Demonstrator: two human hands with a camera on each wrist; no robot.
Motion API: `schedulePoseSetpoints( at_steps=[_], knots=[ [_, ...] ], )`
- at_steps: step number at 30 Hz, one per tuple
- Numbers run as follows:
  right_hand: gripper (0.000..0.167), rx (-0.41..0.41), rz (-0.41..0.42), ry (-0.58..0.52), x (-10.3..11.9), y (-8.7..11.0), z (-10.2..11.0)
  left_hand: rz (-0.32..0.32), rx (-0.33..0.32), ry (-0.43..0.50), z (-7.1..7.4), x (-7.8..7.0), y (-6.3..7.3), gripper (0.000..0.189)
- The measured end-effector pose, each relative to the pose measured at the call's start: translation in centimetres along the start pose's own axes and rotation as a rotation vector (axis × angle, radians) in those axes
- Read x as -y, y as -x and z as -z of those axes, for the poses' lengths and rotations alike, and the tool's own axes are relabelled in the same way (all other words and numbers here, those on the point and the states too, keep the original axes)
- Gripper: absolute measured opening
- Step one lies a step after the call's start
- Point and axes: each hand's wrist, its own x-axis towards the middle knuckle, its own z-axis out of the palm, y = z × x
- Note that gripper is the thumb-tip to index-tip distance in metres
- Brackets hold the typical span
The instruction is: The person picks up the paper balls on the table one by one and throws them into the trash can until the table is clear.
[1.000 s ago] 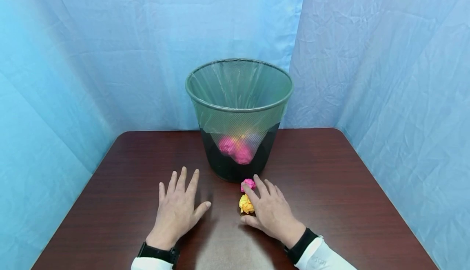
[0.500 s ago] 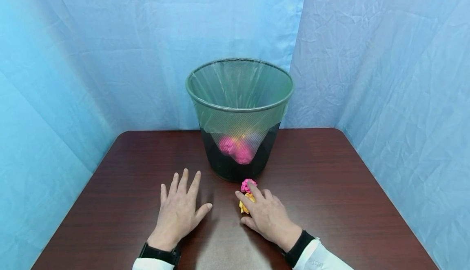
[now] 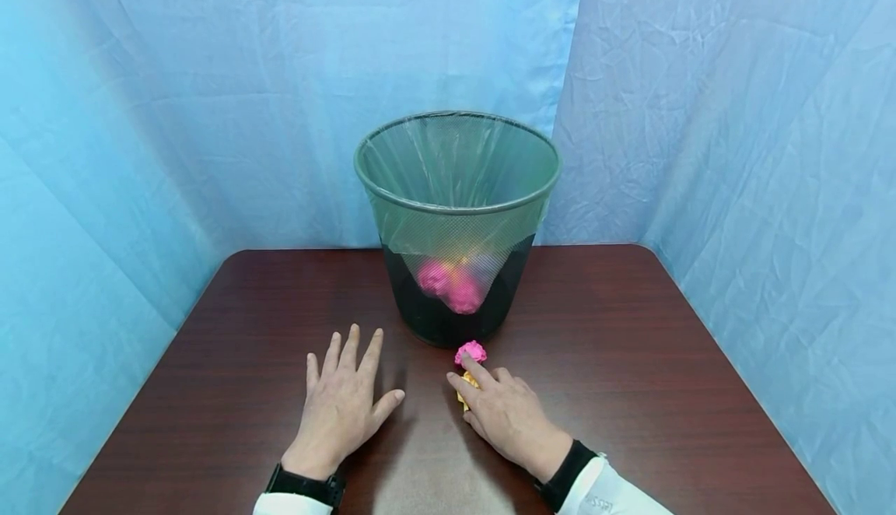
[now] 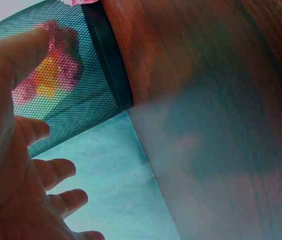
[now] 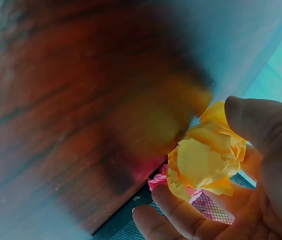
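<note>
My right hand [image 3: 509, 422] pinches a yellow crumpled paper ball [image 5: 203, 155] between thumb and fingers, low over the table. Most of that ball is hidden under the fingers in the head view. Just beyond it a pink crumpled paper ball [image 3: 470, 351] lies at the foot of the wastebasket [image 3: 413, 309], close to my right fingertips. On the left, my left hand [image 3: 336, 410] is spread with straight fingers, palm down and holding nothing. In the left wrist view its thumb and fingers stand apart in front of the mesh wall.
The mesh wastebasket has a clear plastic liner and stands at the back middle of the dark wooden table [image 3: 630, 328]. Pink and yellow paper balls [image 3: 451, 285] show through its wall. Light blue cloth [image 3: 280, 110] hangs behind and on both sides.
My right hand has shifted slightly left, its fingers coming down over the yellow paper ball and closing on it. The pink ball has moved a little. The left hand has stayed nearly still.
</note>
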Motion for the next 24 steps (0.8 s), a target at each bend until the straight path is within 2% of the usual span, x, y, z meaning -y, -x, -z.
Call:
schedulePoseSetpoints(
  at_steps=[6, 12, 18, 24],
  knots=[
    [0.054, -0.072, 0.046, 0.037, 0.08, 0.09, -0.2, 0.01, 0.025, 0.0, -0.08, -0.07, -0.05, 0.093],
    [0.039, -0.158, 0.111, 0.039, 0.1, 0.19, -0.26, 0.004, 0.012, -0.009, -0.16, -0.12, -0.04, 0.092],
    [0.035, -0.195, 0.138, 0.068, 0.07, 0.17, -0.27, -0.001, 0.002, -0.013, -0.2, -0.17, 0.0, 0.092],
    [0.036, -0.186, 0.141, 0.077, 0.04, 0.15, -0.22, 0.001, 0.013, -0.008, 0.05, -0.22, -0.18, 0.092]
  ],
)
